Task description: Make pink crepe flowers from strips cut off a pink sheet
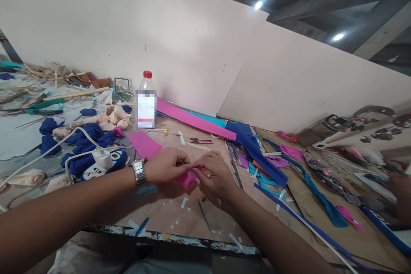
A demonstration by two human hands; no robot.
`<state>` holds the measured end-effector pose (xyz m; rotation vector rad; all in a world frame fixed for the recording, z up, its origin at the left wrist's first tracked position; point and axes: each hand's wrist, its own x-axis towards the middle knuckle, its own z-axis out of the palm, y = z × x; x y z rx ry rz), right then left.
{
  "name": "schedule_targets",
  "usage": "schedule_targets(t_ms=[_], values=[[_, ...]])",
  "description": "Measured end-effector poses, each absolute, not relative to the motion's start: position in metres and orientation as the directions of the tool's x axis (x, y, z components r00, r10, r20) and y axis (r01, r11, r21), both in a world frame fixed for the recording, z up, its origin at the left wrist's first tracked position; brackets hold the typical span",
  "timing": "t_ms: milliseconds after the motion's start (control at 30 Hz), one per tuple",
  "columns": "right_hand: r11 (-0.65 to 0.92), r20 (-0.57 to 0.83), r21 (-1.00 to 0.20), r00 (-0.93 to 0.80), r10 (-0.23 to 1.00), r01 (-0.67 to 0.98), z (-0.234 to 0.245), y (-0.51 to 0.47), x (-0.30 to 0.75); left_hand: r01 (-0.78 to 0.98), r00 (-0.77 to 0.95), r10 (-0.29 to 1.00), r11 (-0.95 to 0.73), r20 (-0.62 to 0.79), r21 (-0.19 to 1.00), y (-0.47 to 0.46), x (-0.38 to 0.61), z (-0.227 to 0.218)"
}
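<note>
My left hand [167, 165] and my right hand [214, 176] meet over the wooden board [180, 214] in front of me. Both pinch a small rolled piece of pink foam [189, 178], fingers closed on it. A metal watch [139, 171] sits on my left wrist. A flat pink foam sheet [145, 144] lies just behind my left hand. Small thread snips [201, 141] rest on the board beyond my hands.
A plastic bottle with a red cap [146, 102] stands at the back. A white power strip with a plug [102, 162], blue fabric scraps [91, 135] and peach foam petals [112, 119] lie left. Long pink and blue foam strips [199, 121] and scraps [266, 167] cover the right.
</note>
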<state>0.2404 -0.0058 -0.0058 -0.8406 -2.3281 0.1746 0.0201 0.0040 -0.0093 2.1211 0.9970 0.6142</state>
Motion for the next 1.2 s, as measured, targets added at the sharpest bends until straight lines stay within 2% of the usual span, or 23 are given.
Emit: schedule_targets(t_ms=[100,233,333,433,967,1200], values=[[0.774,0.529,-0.339,-0.572,0.627,0.535,-0.008,-0.005,0.24,0.501,0.581,0.797,-0.512,0.167,0.698,0.0,0.021,-0.005],[0.766,0.535,-0.351,-0.557,0.636,0.538,-0.01,-0.004,0.241,0.603,0.565,0.795,-0.581,0.221,0.547,-0.004,0.024,-0.001],[0.761,0.53,-0.351,-0.555,0.641,0.545,-0.011,-0.005,0.241,0.676,0.56,0.797,-0.597,0.226,0.431,-0.005,0.025,-0.001],[0.759,0.519,-0.35,-0.561,0.644,0.549,-0.01,-0.006,0.24,0.699,0.566,0.793,-0.607,0.226,0.379,-0.006,0.025,-0.003],[0.736,0.449,-0.344,-0.586,0.675,0.583,-0.005,-0.01,0.236,0.677,0.615,0.759,-0.648,0.213,0.349,-0.008,0.029,-0.006],[0.727,0.494,-0.355,-0.542,0.68,0.587,-0.004,-0.012,0.235,0.632,0.6,0.762,-0.638,0.243,0.441,-0.008,0.027,-0.005]])
